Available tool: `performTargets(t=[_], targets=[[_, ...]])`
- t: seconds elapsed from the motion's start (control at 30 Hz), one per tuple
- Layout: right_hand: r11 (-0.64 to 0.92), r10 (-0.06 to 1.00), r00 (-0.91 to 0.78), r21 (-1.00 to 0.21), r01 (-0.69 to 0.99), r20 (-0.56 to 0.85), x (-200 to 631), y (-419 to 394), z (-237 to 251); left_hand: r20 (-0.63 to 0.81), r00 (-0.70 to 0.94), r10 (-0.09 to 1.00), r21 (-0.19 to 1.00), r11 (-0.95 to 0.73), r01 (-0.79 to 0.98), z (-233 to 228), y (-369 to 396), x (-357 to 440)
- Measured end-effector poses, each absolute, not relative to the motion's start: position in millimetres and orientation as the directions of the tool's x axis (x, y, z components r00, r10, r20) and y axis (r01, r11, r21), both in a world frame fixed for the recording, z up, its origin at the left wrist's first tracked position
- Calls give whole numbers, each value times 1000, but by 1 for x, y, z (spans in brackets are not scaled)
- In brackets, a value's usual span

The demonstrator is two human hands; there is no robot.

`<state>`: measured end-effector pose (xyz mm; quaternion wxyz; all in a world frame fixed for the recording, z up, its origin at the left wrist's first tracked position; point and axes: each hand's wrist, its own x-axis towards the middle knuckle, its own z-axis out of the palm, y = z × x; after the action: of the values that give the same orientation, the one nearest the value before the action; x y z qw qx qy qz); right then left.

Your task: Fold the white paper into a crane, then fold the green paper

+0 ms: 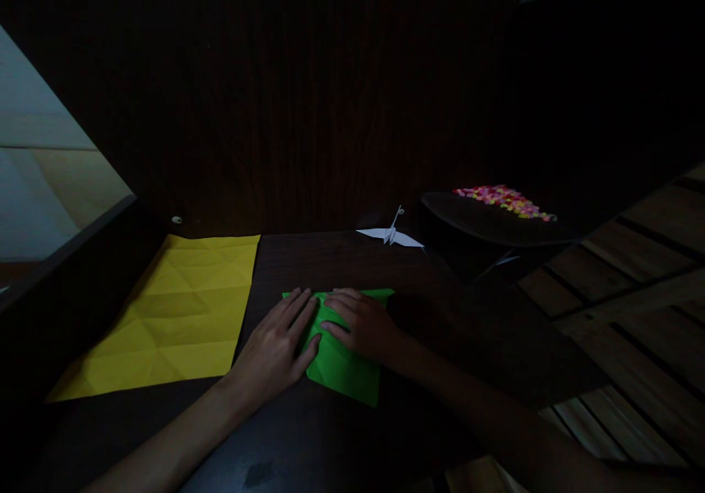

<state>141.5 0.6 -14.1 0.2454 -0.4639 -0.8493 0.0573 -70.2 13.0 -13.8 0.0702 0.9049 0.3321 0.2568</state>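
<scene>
A green sheet of paper [346, 370] lies on the dark wooden desk, with crease lines faintly visible on it. My left hand [280, 342] rests flat on its left side, fingers stretched towards the far edge. Across the paper's upper right part lies my right hand [360, 324], its fingers extended and pressed down, thumb apart. Both hands cover much of the far edge, so how it is folded there cannot be made out. To the left, a larger yellow sheet [181, 309] with a grid of creases lies unfolded.
A white folded paper crane [391, 236] stands at the back by the dark upright panel [330, 111]. On a curved dark shelf [474, 221] at right sits a pile of small pink, red and yellow pieces [504, 200]. A dark raised side [71, 287] borders the desk's left; wooden slats [633, 250] show at right.
</scene>
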Motion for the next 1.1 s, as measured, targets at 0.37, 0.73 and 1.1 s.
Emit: performTargets(t=[0.37,0.73,1.1], targets=[[540,833,-456,-284,792,313,139,0,-19,250,697,672,272,-739,616,-17,18,-74],[447,893,-425,-186,875,148,155,2,-17,260,671,694,119,-713,691,-22,14,-72],[290,931,-269,-54,955,247,181,23,-24,317,674,667,55,-723,689,-26,14,-74]])
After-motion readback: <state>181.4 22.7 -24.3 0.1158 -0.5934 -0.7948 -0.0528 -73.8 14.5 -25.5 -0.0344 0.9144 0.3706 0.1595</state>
